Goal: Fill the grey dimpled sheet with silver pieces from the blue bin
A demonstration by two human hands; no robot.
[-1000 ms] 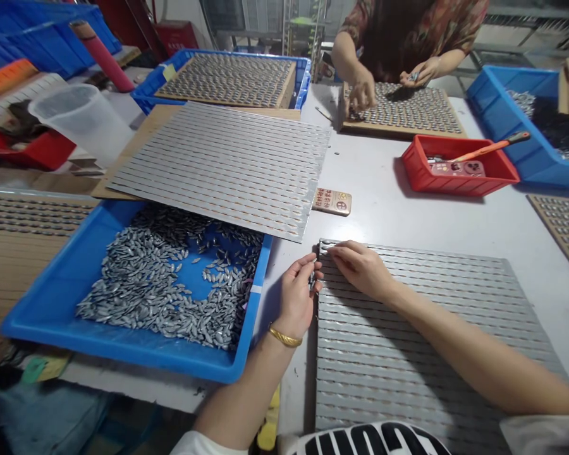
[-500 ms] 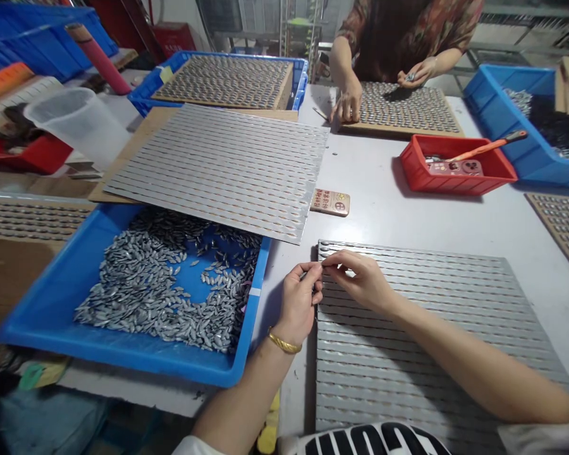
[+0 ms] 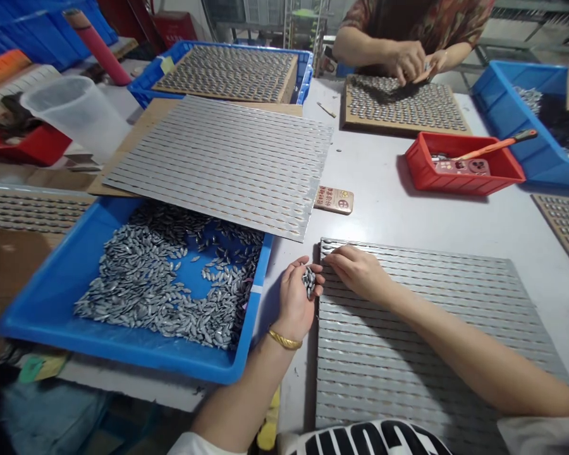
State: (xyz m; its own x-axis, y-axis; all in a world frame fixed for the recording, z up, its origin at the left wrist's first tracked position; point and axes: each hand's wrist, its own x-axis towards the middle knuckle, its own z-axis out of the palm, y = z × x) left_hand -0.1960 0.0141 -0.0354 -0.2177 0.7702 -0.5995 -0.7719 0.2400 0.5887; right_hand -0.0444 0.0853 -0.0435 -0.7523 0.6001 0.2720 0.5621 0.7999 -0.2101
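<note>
My left hand (image 3: pixel 294 303), with a gold bangle at the wrist, is cupped around several small grey spindle-shaped metal pieces (image 3: pixel 308 282). It hovers at the left edge of a grey slotted board (image 3: pixel 459 284). On the board's top left corner, my right hand (image 3: pixel 360 275) has its fingertips pinched together at a slot; whatever they hold is hidden. A few pieces sit in the slots just beside those fingers. Left of my hands, a blue tray (image 3: pixel 123 364) contains a heap of the same loose pieces (image 3: pixel 156 309).
A second slotted board (image 3: pixel 227 161) overlaps the tray's back edge. Behind it stands a blue crate (image 3: pixel 306 66) with a filled board. A phone-like item (image 3: pixel 336 200) and a red bin (image 3: pixel 464 183) lie beyond my board. Across the table, a co-worker's hands (image 3: pixel 415 63) work over another board.
My left hand has turned and opened somewhat, showing the pieces in its palm. My right fingertips have moved from the left hand onto the board's corner. The co-worker's hands have come together.
</note>
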